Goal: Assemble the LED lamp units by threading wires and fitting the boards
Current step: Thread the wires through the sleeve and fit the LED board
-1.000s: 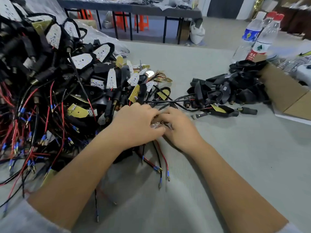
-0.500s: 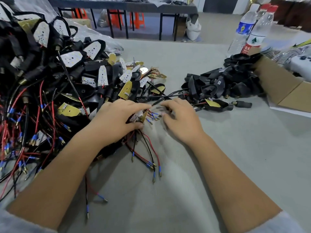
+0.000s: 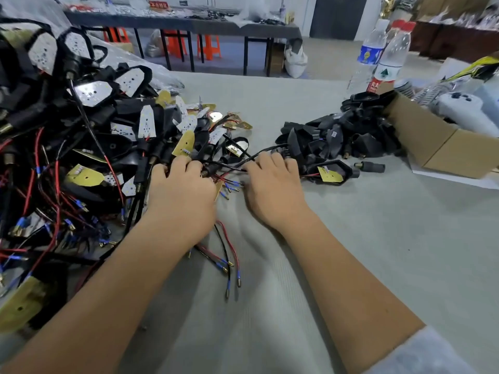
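My left hand [image 3: 183, 195] lies at the right edge of a big heap of wired lamp units [image 3: 94, 130] and grips a small yellow LED board [image 3: 218, 189], of which only an edge shows. My right hand [image 3: 272, 190] sits just right of it, its fingers curled over a black cable [image 3: 266, 152]. Red and black wires with blue-sleeved ends [image 3: 229, 186] fan out between the two hands. More loose wires [image 3: 228, 255] trail out below my left wrist.
A pile of empty black housings [image 3: 337, 139] lies to the right beside a cardboard box [image 3: 432, 147]. One housing with a yellow board [image 3: 330, 174] sits near my right hand. Two water bottles [image 3: 391, 58] stand at the back right. Grey cloth [image 3: 378, 265] covers the table.
Both hands have moved forward into the pile. They have come apart, and my right hand has shifted onto the black cable.
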